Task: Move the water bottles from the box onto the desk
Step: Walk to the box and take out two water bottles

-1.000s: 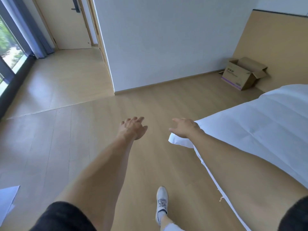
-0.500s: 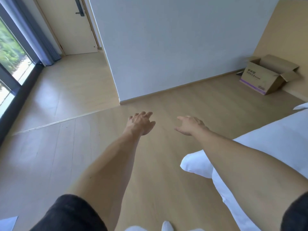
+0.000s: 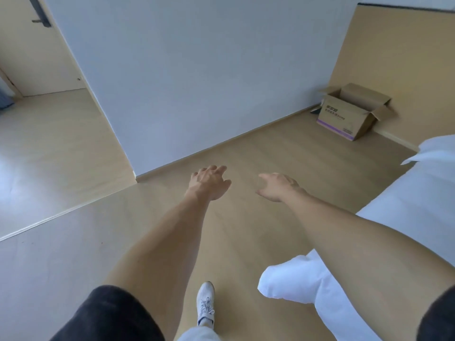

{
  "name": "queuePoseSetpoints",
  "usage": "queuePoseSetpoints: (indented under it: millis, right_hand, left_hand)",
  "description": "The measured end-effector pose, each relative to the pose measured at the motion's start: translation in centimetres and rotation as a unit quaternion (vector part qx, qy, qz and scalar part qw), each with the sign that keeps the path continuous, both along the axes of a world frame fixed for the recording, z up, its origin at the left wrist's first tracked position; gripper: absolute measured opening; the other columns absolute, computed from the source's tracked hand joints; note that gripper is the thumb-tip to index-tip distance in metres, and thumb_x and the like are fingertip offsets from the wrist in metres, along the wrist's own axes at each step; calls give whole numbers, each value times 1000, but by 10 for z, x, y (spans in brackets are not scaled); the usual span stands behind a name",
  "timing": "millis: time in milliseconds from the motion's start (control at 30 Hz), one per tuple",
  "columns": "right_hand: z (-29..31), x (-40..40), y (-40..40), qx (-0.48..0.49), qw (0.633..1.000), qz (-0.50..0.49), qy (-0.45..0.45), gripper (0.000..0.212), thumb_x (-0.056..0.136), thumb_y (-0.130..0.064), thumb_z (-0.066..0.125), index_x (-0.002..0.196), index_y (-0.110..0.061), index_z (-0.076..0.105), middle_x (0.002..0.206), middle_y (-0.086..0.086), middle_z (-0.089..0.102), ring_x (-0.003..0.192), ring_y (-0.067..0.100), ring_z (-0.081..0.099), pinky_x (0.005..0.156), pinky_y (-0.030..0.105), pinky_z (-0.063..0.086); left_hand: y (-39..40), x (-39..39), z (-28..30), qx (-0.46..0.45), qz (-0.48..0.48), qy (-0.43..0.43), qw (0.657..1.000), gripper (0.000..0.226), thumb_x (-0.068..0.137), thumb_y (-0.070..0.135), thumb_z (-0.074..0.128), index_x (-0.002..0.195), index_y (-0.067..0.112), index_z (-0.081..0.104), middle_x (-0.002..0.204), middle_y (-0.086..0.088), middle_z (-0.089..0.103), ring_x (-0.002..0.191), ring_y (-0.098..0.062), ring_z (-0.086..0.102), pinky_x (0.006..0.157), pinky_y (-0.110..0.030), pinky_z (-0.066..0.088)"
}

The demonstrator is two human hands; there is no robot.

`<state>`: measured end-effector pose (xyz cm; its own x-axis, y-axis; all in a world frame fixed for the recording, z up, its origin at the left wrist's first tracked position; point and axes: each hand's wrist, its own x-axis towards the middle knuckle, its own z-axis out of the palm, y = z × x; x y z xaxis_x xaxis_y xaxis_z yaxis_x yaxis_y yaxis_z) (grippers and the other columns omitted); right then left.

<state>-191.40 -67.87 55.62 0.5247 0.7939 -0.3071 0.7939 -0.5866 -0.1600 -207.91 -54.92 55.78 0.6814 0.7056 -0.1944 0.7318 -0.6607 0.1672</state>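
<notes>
The box (image 3: 354, 112) sits on the floor (image 3: 246, 237) in the far corner, well beyond and to the right of both hands, its flaps folded out. Its inside is turned away from the camera, so whether any water bottles lie in it cannot be told; no bottle shows anywhere. The print on its front is too small to read. A small dark thing beside its left edge is too indistinct to name. No table appears in view.

The left hand (image 3: 209, 182) reaches forward over the floor with fingers loosely spread and slightly bent, holding and touching nothing. The right hand (image 3: 278, 187), just beside it and apart from it, is likewise relaxed and empty, its fingertips blurred.

To the right of the right hand a white bed (image 3: 406, 217) runs out of the frame. Below the hands a white shoe (image 3: 205, 303) stands on the floor, the leg cut off at the bottom edge. A door (image 3: 32, 45) far left of the left hand is cropped.
</notes>
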Motion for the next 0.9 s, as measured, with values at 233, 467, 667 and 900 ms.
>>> queuePoseSetpoints:
  millis: [233, 467, 667, 900]
  right_hand:
    - [13, 66, 113, -3, 997, -75, -7, 65, 89, -51, 55, 150, -36, 38, 151, 4, 46, 136, 26, 47, 109, 37, 41]
    - [21, 138, 173, 4, 989, -148, -15, 69, 90, -59, 56, 152, -36, 35, 152, 5, 45, 137, 27, 45, 110, 38, 40]
    - [16, 217, 194, 2, 978, -207, -14, 70, 89, -63, 56, 151, -36, 37, 147, 6, 49, 135, 27, 47, 107, 37, 42]
    - [-5, 345, 224, 4, 970, -241, 17, 66, 91, -59, 54, 149, -34, 37, 147, 7, 46, 135, 28, 45, 106, 38, 41]
  left_hand:
    - [132, 85, 7, -5, -67, 2, 998, 57, 101, 50, 38, 155, 32, 31, 156, 0, 40, 140, -29, 39, 112, -45, 30]
    - [217, 178, 15, 2, -131, 7, 991, 59, 101, 50, 38, 156, 32, 28, 158, 0, 37, 143, -28, 35, 115, -43, 27]
    - [248, 273, 8, 3, -194, 15, 981, 59, 102, 50, 37, 157, 32, 27, 157, 0, 37, 142, -29, 36, 114, -44, 27]
    - [299, 411, 5, 22, -219, 17, 975, 59, 102, 53, 37, 156, 33, 27, 157, 1, 38, 141, -28, 37, 114, -44, 30]
